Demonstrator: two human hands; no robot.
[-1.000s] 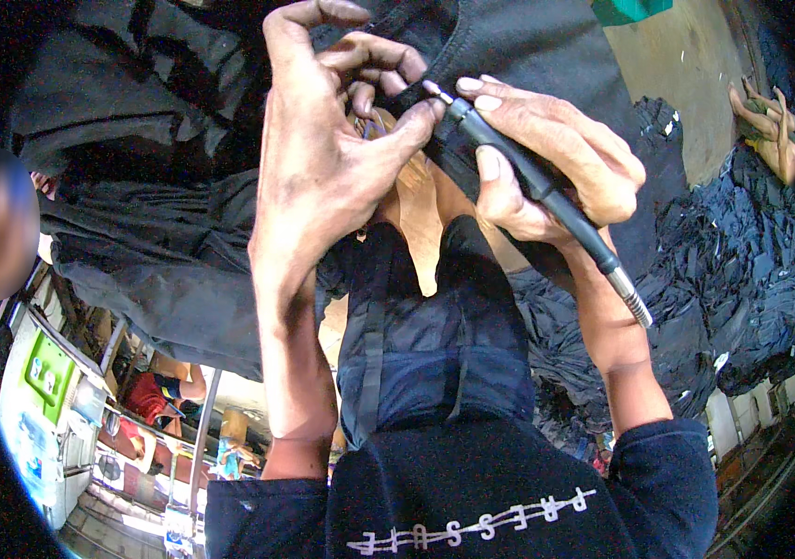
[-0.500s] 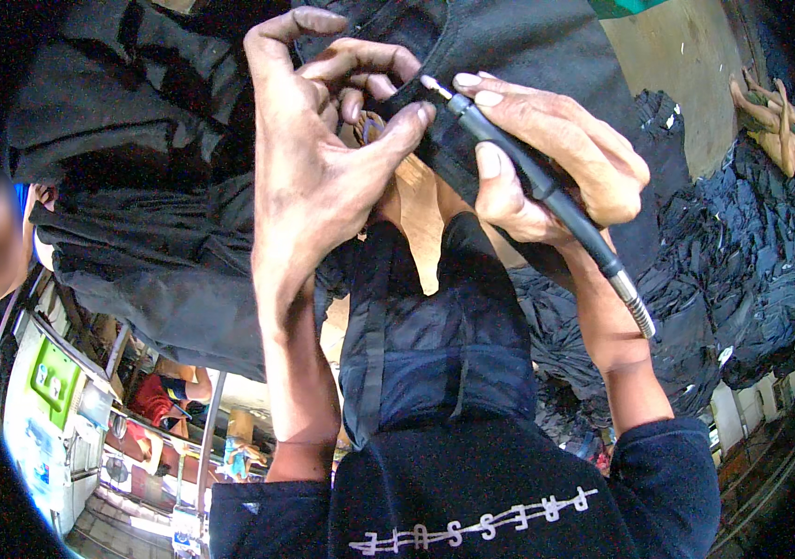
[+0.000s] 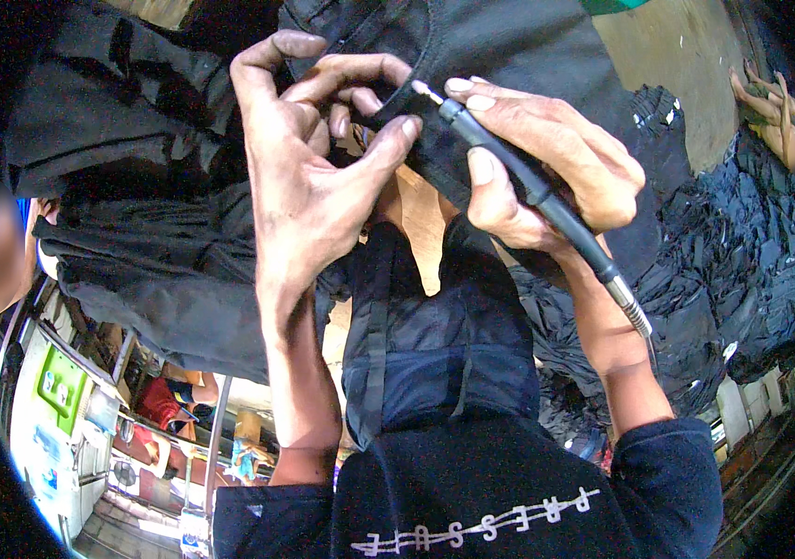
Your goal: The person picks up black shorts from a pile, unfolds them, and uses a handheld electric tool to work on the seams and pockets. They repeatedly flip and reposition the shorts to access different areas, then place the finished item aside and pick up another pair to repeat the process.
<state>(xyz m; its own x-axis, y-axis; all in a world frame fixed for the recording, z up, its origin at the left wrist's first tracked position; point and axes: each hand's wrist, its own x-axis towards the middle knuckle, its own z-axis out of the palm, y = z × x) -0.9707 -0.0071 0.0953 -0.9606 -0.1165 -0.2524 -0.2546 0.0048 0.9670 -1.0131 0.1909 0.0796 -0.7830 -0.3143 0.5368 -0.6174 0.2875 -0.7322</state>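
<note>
My right hand [image 3: 556, 163] grips a slim black pen-shaped tool [image 3: 532, 186] between thumb and fingers. The tool has a short pale metal tip at the upper left and a springy metal sleeve with a thin cord at its lower end. Its tip lies at or very near the seamed curved edge of a black garment [image 3: 528, 47]. My left hand [image 3: 309, 168] pinches that edge just left of the tip, thumb below and bent fingers above, with the index finger raised. Whether tip and cloth touch, I cannot tell.
Dark cloth is heaped on the left [image 3: 164, 252]. A large pile of black fabric pieces [image 3: 733, 261] lies at the right, beside a tan floor [image 3: 677, 65]. Other people sit at the far left and upper right. A green tray [image 3: 60, 387] stands at lower left.
Both hands, the tool and the garment edge have shifted slightly left; the left hand also sits a bit lower. Both grips stay the same.
</note>
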